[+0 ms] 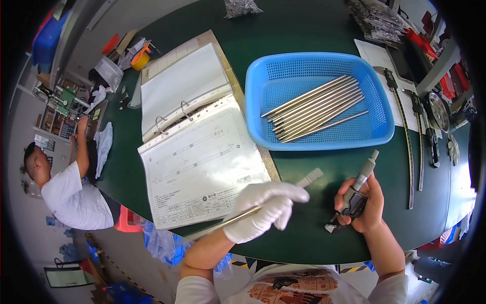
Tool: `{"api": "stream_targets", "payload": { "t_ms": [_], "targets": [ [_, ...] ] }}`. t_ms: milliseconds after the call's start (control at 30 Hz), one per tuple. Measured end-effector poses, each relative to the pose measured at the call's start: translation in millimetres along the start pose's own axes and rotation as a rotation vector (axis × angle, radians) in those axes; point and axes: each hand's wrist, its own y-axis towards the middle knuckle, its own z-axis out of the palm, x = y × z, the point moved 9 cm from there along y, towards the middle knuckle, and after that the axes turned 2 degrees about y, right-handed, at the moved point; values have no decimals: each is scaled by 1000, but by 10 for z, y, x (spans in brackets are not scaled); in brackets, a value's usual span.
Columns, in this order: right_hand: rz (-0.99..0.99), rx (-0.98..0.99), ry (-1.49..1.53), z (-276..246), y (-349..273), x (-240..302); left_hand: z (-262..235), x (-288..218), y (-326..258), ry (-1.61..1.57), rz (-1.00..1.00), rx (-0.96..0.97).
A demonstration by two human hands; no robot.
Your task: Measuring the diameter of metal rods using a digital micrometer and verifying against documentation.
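Note:
My left hand (263, 205), in a white glove, is closed around a slim metal rod (238, 218). The rod slants from the binder's near edge up toward the right, its far end sticking out past the fingers. My bare right hand (373, 205) grips a digital micrometer (354, 200), thimble pointing up and away, frame low by the palm. Rod and micrometer are apart. Beyond both hands sits a blue perforated basket (321, 146) with a bundle of similar metal rods (319, 109) lying in it. An open ring binder (202, 152) with a technical drawing lies under and beyond my left hand.
Calipers (392, 83) and other measuring tools lie on the green table (304, 243) at the right, beside a glove (453, 149). Bagged parts (377, 20) are piled at the back right. A co-worker (76, 187) sits at the left near a small machine (66, 101).

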Motion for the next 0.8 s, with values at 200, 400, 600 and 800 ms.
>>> {"api": "stream_targets", "payload": {
  "t_ms": [200,400,600,800],
  "targets": [
    [-9,24,25,11,9,-10,-908,-607,-259,643,387,-901],
    [-21,52,23,38,2,16,-1296,-854,-494,348,704,-853],
    [-33,41,7,48,-9,19,-1176,-1044,-782,73,1012,-826],
    [-60,62,-27,73,-15,17,-862,-1156,-789,241,1100,-751]
  ]
}}
